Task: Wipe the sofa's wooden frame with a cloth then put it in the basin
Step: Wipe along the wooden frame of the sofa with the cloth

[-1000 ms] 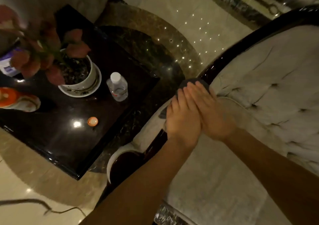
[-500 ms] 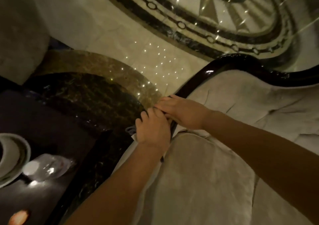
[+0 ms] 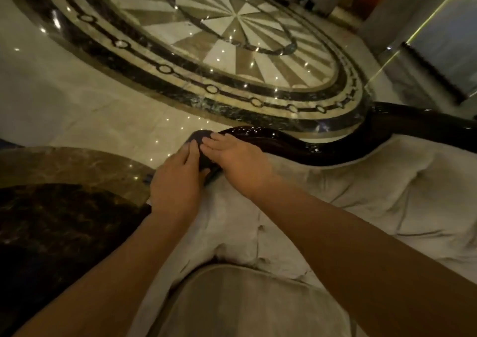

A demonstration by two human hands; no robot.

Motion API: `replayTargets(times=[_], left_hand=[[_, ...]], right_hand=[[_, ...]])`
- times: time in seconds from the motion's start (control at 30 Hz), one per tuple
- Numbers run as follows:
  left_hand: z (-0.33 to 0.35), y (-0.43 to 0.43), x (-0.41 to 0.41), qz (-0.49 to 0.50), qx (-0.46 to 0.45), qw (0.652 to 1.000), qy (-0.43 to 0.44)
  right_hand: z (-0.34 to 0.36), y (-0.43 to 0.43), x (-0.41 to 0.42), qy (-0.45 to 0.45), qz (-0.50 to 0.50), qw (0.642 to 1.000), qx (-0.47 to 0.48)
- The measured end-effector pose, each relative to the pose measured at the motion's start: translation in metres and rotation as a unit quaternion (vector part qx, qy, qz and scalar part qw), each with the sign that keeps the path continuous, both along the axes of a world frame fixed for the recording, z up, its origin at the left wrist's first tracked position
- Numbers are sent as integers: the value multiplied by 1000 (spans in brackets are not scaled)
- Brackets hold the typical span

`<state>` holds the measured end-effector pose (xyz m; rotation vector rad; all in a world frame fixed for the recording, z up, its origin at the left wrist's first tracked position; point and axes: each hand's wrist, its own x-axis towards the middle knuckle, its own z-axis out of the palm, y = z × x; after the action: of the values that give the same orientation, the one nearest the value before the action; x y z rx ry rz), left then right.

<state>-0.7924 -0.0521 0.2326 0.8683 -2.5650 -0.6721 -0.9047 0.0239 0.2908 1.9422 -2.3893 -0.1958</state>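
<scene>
A dark cloth (image 3: 200, 143) is pressed flat onto the glossy wooden frame (image 3: 284, 147) under both hands. The left hand (image 3: 178, 181) and the right hand (image 3: 236, 159) are laid side by side, fingers extended and close together, nothing pinched. The cloth is judged soft, light and limp; on such polished wood it may slide, so it is best gathered at its bunched middle. No basin is seen.
</scene>
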Motion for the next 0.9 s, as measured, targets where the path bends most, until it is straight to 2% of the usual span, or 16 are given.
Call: replayTargets(times=[0.07, 0.2, 0.3, 0.37, 0.4, 0.47, 0.53, 0.6, 0.63, 0.7, 0.73, 0.77, 0.8, 0.83, 0.9], left_hand=[[15, -1, -35, -43, -35, 998, 4], [38, 7, -105, -177, -103, 978, -33], [41, 40, -141, -213, -124, 966, -82], [40, 77, -151, -206, -105, 971, -63], [41, 98, -155, -194, -67, 978, -36], [45, 137, -158, -129, 89, 988, 18], [55, 166, -167, -48, 247, 965, 79], [70, 186, -174, -8, 337, 936, 105], [78, 192, -176, -3, 380, 916, 132], [101, 201, -176, -7, 494, 835, 242], [113, 205, -176, -6, 523, 798, 299], [124, 207, -176, -13, 517, 785, 340], [134, 207, -177, -37, 480, 797, 364], [141, 207, -180, -71, 407, 837, 360], [153, 203, -191, -124, 162, 944, 261]], right_hand=[[15, 13, -22, 9, -62, 998, -24], [40, 55, -56, 22, -183, 983, -15], [55, 87, -66, 65, -206, 976, 31], [69, 103, -74, 82, -195, 974, 75], [79, 108, -77, 99, -189, 972, 98], [99, 113, -82, 152, -166, 963, 148], [120, 113, -85, 200, -133, 951, 197], [144, 110, -81, 230, -93, 938, 244], [156, 108, -79, 241, -77, 933, 255], [184, 108, -77, 254, -43, 931, 257], [200, 112, -79, 251, -36, 935, 249], [215, 119, -83, 240, -43, 941, 233], [229, 131, -92, 221, -63, 950, 210], [238, 147, -101, 195, -91, 959, 187], [243, 190, -122, 126, -163, 969, 133]])
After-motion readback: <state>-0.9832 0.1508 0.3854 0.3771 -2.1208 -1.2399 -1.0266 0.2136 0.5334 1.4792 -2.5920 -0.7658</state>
